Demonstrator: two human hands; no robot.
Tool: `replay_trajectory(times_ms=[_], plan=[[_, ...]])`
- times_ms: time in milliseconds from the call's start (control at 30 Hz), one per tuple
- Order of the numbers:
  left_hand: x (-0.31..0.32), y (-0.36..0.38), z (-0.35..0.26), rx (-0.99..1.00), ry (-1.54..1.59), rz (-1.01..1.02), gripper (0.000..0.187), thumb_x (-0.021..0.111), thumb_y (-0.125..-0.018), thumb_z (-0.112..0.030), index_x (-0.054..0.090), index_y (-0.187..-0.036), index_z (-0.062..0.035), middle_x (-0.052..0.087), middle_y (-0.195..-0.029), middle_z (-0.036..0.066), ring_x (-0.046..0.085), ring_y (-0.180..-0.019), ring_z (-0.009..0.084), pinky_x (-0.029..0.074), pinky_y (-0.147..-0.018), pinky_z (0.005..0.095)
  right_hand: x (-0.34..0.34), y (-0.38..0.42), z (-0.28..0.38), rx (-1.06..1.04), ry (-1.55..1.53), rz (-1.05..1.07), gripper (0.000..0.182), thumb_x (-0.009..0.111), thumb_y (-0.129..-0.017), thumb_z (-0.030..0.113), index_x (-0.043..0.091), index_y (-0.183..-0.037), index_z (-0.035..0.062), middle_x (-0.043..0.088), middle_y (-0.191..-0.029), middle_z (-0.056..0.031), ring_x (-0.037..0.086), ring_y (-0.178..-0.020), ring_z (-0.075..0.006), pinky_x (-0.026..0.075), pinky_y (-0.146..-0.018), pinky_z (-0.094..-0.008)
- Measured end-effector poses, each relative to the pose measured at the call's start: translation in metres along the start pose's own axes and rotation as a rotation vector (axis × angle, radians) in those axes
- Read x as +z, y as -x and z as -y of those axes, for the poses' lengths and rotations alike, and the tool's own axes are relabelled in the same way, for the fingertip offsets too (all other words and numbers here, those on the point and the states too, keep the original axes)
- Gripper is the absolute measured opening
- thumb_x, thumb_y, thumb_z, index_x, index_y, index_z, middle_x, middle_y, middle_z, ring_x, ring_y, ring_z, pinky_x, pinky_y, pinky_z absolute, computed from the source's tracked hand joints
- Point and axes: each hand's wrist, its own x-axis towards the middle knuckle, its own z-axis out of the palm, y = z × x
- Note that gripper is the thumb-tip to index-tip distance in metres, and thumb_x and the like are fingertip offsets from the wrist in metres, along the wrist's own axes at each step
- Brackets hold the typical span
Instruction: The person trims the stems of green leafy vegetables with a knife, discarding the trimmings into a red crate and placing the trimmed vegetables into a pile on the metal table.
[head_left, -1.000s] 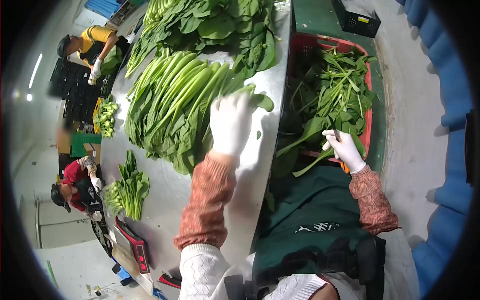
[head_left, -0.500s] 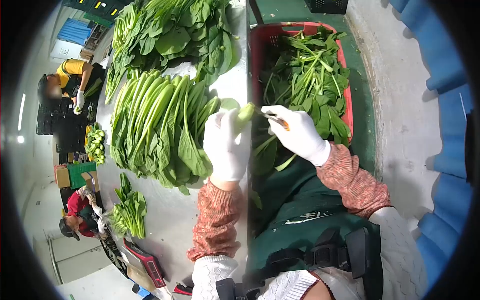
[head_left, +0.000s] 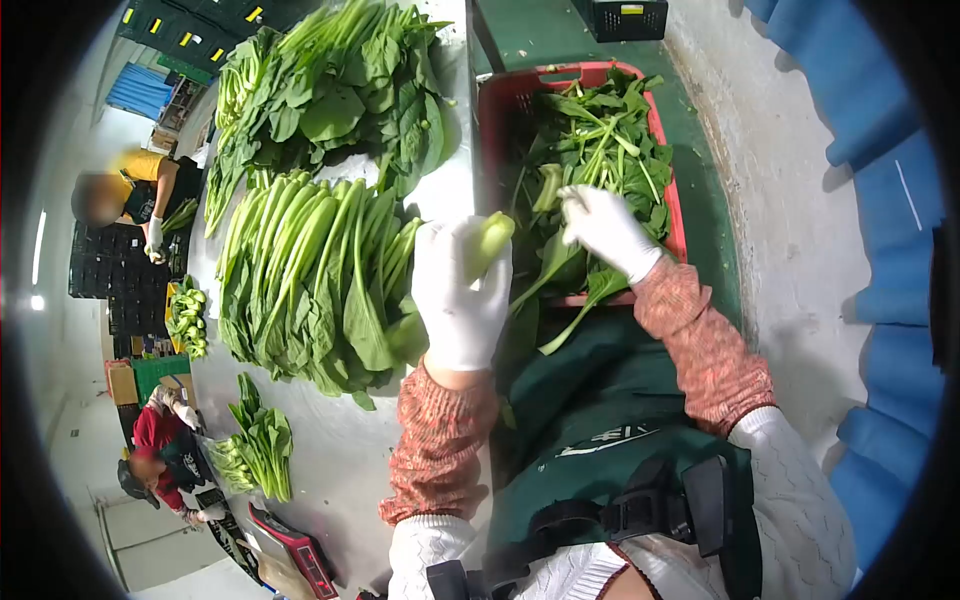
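My left hand (head_left: pixel 462 295), in a white glove, is closed around a leafy green stalk (head_left: pixel 494 236), its pale cut base pointing up and right at the table edge. My right hand (head_left: pixel 606 232), also gloved, is over the red crate with fingers closed; the small knife seen in it earlier is hidden by the glove. A pale green stalk piece (head_left: pixel 548 187) shows at its fingertips. Left of my left hand lies a row of leafy greens (head_left: pixel 300 270), stems toward the back. A larger heap of greens (head_left: pixel 340 100) lies behind it.
The red crate (head_left: pixel 675 190) on the green floor holds loose leaves. On the metal table (head_left: pixel 340 425) are a small bunch of greens (head_left: pixel 265 445) and a red scale (head_left: pixel 295 555). Two people (head_left: pixel 140 195) work across the table. A black crate (head_left: pixel 630 22) stands beyond.
My right hand has moved up over the crate, away from the stalk base, and a pale piece now shows at its fingertips. My left hand keeps its hold on the stalk.
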Motion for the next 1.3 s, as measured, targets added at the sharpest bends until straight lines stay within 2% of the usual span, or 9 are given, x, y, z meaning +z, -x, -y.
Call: replay_trajectory(times_ms=[133,233,433,567,700,900,1033,1200,1300], plan=[[-0.016,-0.014,0.013,-0.123,0.256,0.075,0.035,0.068,-0.084,0.003,0.063,-0.118,0.0020,0.055,-0.115,0.009,0.059,-0.093,0.0161,0.048,-0.084,0.0272,-0.038,0.000,0.011,0.055,0.034,-0.141,0.030,0.051,-0.098,0.020,0.064,-0.115,-0.0022,0.070,-0.070,-0.0091,0.061,-0.058,-0.0141,0.047,-0.060,-0.0287],[-0.015,-0.015,0.001,-0.535,0.806,0.037,0.029,0.063,-0.093,-0.002,0.060,-0.121,0.0065,0.063,-0.105,0.008,0.062,-0.093,0.0166,0.048,-0.089,0.0278,-0.039,0.005,0.032,-0.003,-0.091,-0.149,0.030,0.053,-0.098,0.019,0.063,-0.118,-0.0012,0.069,-0.071,-0.0047,0.056,-0.059,-0.0080,0.044,-0.059,-0.0257],[-0.031,-0.007,0.016,-0.578,0.979,-0.002,0.027,0.056,-0.098,-0.007,0.056,-0.121,0.0062,0.065,-0.103,0.011,0.063,-0.092,0.0186,0.050,-0.091,0.0357,-0.015,0.012,0.069,-0.048,-0.206,0.041,0.030,0.054,-0.099,0.019,0.063,-0.121,0.0010,0.068,-0.074,-0.0001,0.046,-0.052,-0.0027,0.037,-0.048,-0.0211],[-0.082,-0.014,0.011,-0.493,0.764,-0.419,0.016,0.062,-0.093,-0.008,0.058,-0.107,-0.0011,0.060,-0.086,0.004,0.060,-0.076,0.0129,0.049,-0.075,0.0279,0.001,0.006,0.066,-0.024,-0.272,0.001,0.028,0.054,-0.100,0.022,0.065,-0.117,0.0032,0.067,-0.073,0.0001,0.045,-0.050,-0.0030,0.038,-0.047,-0.0201],[-0.132,-0.005,0.036,-0.379,0.349,-0.550,0.009,0.062,-0.093,-0.002,0.061,-0.102,-0.0033,0.057,-0.075,0.000,0.046,-0.062,0.0047,0.038,-0.057,0.0170,0.005,-0.024,0.031,-0.049,-0.437,-0.302,0.027,0.052,-0.102,0.024,0.066,-0.113,0.0038,0.068,-0.079,-0.0026,0.045,-0.049,-0.0030,0.038,-0.046,-0.0199],[-0.097,-0.037,0.091,-0.018,-0.521,-0.098,0.023,0.072,-0.079,-0.007,0.068,-0.101,-0.0089,0.068,-0.091,0.012,0.067,-0.078,0.0280,0.054,-0.070,0.0342,0.001,-0.042,0.013,-0.234,-0.056,-0.480,0.032,0.055,-0.100,0.013,0.058,-0.127,-0.0038,0.070,-0.110,-0.0126,0.065,-0.096,-0.0156,0.050,-0.087,-0.0281],[-0.045,-0.068,0.164,-0.279,-0.987,0.350,0.039,0.074,-0.079,-0.025,0.062,-0.113,-0.0093,0.062,-0.119,0.013,0.066,-0.096,0.0309,0.055,-0.078,0.0421,0.001,-0.030,0.005,-0.330,0.104,-0.408,0.028,0.057,-0.098,0.011,0.060,-0.122,-0.0028,0.070,-0.110,-0.0139,0.067,-0.100,-0.0168,0.051,-0.086,-0.0270],[-0.045,-0.080,0.172,-0.313,-0.946,0.332,0.034,0.074,-0.077,-0.022,0.066,-0.108,-0.0107,0.058,-0.127,0.013,0.067,-0.096,0.0321,0.055,-0.079,0.0416,-0.009,-0.012,-0.006,-0.303,0.070,-0.419,0.023,0.058,-0.097,0.009,0.063,-0.115,-0.0042,0.071,-0.104,-0.0150,0.069,-0.093,-0.0175,0.052,-0.081,-0.0274],[-0.053,-0.064,0.132,-0.234,-0.675,0.211,0.031,0.074,-0.076,-0.020,0.068,-0.104,-0.0107,0.068,-0.100,0.015,0.067,-0.085,0.0351,0.054,-0.077,0.0405,-0.010,-0.012,-0.008,-0.356,0.120,-0.446,0.021,0.062,-0.095,0.008,0.065,-0.113,-0.0026,0.072,-0.101,-0.0146,0.070,-0.087,-0.0185,0.054,-0.075,-0.0277]])
